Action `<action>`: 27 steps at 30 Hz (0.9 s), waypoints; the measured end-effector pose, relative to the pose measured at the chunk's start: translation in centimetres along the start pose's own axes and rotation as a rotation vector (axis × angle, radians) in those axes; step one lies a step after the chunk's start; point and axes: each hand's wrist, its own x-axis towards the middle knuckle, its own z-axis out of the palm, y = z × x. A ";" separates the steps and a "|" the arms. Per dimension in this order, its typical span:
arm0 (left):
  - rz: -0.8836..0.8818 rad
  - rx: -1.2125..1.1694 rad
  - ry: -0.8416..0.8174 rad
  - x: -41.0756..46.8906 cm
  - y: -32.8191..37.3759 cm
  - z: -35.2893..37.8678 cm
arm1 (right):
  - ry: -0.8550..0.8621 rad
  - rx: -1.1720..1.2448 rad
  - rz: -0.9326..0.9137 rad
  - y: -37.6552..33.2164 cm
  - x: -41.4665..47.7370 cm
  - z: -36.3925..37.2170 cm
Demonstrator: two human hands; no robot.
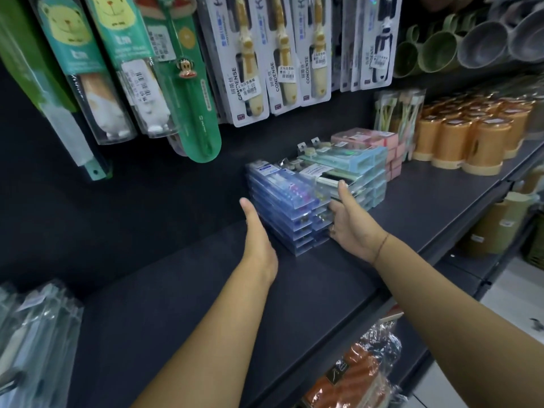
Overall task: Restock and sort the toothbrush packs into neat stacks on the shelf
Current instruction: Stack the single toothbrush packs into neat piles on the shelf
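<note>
Bracketing the blue toothbrush stack (287, 207) near the shelf's (176, 290) back edge: left hand (257, 234) flat, fingers together, against its left side; right hand (350, 222) spread open against its right front corner. Uneven pressure could shear the slippery clear packs sideways into the neighbouring green stack (353, 175), toppling both.

The light is dim over my dark shelf (182, 290). The hanging packs (253, 69) catch white glare, the edges bend outward, and the left corner is blurred.
</note>
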 end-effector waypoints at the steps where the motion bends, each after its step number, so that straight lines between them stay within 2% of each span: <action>1: -0.014 -0.077 -0.027 0.6 0.7 0.5 | -0.016 0.005 -0.005 -0.5 0.6 0.0; 8: -0.095 -0.070 -0.116 3.0 1.8 2.7 | -0.135 -0.074 0.132 -3.4 3.3 1.0; 12: -0.111 -0.086 -0.125 2.6 1.8 2.2 | -0.178 -0.056 0.145 -3.2 3.0 2.0; 18: -0.114 -0.093 -0.105 -0.7 2.3 -1.5 | -0.251 0.015 0.179 -2.2 0.5 5.4; 27: -0.145 -0.098 0.006 -8.9 4.7 -10.7 | -0.464 0.103 0.246 -0.4 -5.2 15.6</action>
